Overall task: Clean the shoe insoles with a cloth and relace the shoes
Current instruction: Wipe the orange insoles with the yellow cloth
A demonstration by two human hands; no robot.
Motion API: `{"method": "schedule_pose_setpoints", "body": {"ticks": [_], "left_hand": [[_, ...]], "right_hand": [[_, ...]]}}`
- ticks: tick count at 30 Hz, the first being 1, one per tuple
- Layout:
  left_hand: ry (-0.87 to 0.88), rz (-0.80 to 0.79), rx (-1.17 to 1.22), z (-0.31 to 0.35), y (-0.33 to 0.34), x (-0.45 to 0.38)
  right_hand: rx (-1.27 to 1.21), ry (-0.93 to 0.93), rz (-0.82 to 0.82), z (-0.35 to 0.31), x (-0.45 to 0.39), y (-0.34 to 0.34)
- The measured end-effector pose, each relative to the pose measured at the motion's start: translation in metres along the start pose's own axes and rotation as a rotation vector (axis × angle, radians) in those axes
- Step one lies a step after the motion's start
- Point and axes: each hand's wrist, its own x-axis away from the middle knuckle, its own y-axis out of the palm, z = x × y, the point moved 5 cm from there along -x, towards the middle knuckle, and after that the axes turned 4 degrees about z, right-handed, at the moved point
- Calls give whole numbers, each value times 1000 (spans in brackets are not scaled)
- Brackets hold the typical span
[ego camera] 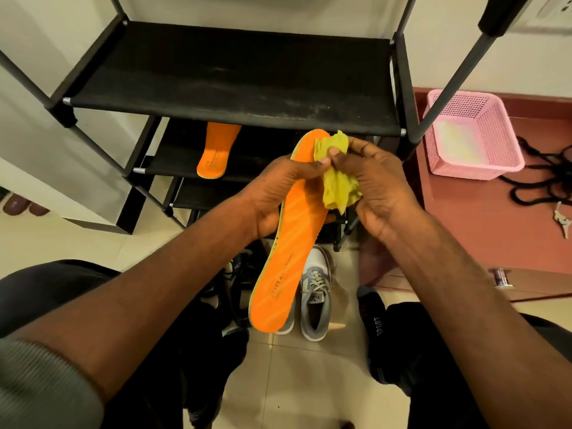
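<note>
My left hand (275, 193) grips a long orange insole (294, 243) around its middle, holding it up with the toe end pointing away from me. My right hand (374, 187) clutches a crumpled yellow-green cloth (339, 184) against the insole's toe half. A second orange insole (216, 150) lies on a lower shelf of the rack. Below my hands a grey and white laced shoe (315, 298) stands on the floor, with a dark shoe (241, 283) to its left, partly hidden by the insole.
A black fabric shoe rack (235, 78) stands straight ahead. A pink plastic basket (473, 134) sits on a reddish-brown low surface at right, beside black laces (544, 178) and keys (561, 219). My sock-clad foot (374, 320) rests on the tiled floor.
</note>
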Motion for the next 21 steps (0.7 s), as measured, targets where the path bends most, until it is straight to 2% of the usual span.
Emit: {"method": "schedule_pose_setpoints", "body": {"ticks": [6,9,13,16,21], "left_hand": [[49,64,-70,-1,-6,-8],[10,147,-40,-3,-13,-9],[-22,47,54,-1,-7,-4],[8,6,173,3,-6,-3],[33,11,165,3,-8,-4]], "right_hand": [[224,-200,51,-7,3,0],[411,-384,210,-13,2,-6],[604,-631,406,-24,14,-10],[820,-800,334,-22,29,9],[1033,-814,129,-8,37,30]]}}
